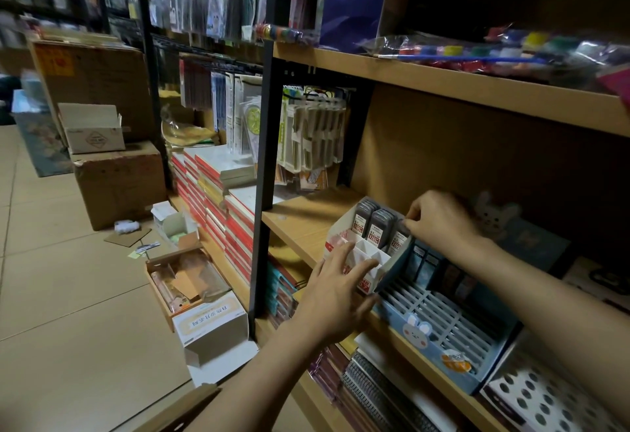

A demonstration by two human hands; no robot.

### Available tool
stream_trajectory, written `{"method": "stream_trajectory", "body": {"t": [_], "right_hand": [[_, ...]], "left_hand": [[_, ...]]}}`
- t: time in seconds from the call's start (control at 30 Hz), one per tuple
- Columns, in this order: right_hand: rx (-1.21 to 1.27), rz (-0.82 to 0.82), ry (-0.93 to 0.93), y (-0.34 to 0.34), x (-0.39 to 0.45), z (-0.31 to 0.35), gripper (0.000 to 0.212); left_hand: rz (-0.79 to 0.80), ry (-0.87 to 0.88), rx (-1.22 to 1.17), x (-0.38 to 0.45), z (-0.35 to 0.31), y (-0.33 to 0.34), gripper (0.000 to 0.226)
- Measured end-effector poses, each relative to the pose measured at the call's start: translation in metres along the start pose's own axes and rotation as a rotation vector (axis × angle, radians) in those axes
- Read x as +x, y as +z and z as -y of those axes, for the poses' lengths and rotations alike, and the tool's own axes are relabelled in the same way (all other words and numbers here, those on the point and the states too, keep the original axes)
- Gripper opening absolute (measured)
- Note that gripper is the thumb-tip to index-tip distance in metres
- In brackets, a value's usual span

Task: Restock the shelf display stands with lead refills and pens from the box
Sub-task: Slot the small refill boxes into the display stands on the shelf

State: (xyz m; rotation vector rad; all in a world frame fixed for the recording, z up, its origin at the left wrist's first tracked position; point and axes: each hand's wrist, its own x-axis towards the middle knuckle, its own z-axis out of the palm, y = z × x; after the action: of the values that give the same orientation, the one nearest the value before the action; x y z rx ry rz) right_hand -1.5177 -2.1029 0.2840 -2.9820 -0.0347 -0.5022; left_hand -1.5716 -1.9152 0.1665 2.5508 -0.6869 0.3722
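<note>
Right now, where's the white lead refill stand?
Head view, lower centre-right: the white lead refill stand sits on the wooden shelf, directly left of the blue bunny display stand, between both hands.

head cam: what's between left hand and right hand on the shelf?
In the head view, the white display stand spans the gap: the left hand rests on its empty front slots, the right hand pinches lead refills in its back row.

I stand in a stationery shop. Left of the wooden shelf point(443, 90), packaged goods hang on a wire rack point(204, 5); below it, notebooks point(211, 193) lie stacked and cardboard cartons point(116, 186) crowd the floor.
</note>
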Motion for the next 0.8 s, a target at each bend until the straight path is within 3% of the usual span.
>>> {"method": "stream_trajectory", "body": {"t": [0.1, 0.2, 0.27, 0.33, 0.47, 0.63, 0.7, 0.8], "right_hand": [[0.041, -0.041, -0.034, -0.002, -0.005, 0.002, 0.008], [0.151, -0.241, -0.159, -0.009, -0.026, 0.009, 0.005], [0.244, -0.307, -0.243, -0.010, -0.053, 0.018, 0.001], [0.356, -0.266, -0.297, -0.003, -0.088, 0.033, 0.001], [0.554, -0.009, -0.384, 0.032, -0.157, 0.075, 0.003], [0.567, 0.495, -0.341, 0.126, -0.237, 0.126, 0.005], [0.540, 0.697, -0.274, 0.172, -0.270, 0.132, 0.014], [0.466, 0.918, -0.195, 0.231, -0.323, 0.128, 0.019]], "left_hand": [[-0.005, -0.003, -0.054, -0.003, -0.002, -0.003, 0.062], [-0.118, 0.042, -0.240, -0.021, -0.003, -0.009, 0.059], [-0.224, 0.020, -0.387, -0.046, 0.000, -0.010, 0.050], [-0.319, -0.054, -0.470, -0.079, 0.008, -0.004, 0.034], [-0.420, -0.401, -0.603, -0.173, 0.034, 0.025, 0.014], [-0.410, -1.127, -0.642, -0.307, 0.052, 0.082, 0.018], [-0.337, -1.360, -0.737, -0.349, 0.050, 0.108, 0.026], [-0.155, -1.548, -0.781, -0.398, 0.043, 0.135, 0.033]]}}
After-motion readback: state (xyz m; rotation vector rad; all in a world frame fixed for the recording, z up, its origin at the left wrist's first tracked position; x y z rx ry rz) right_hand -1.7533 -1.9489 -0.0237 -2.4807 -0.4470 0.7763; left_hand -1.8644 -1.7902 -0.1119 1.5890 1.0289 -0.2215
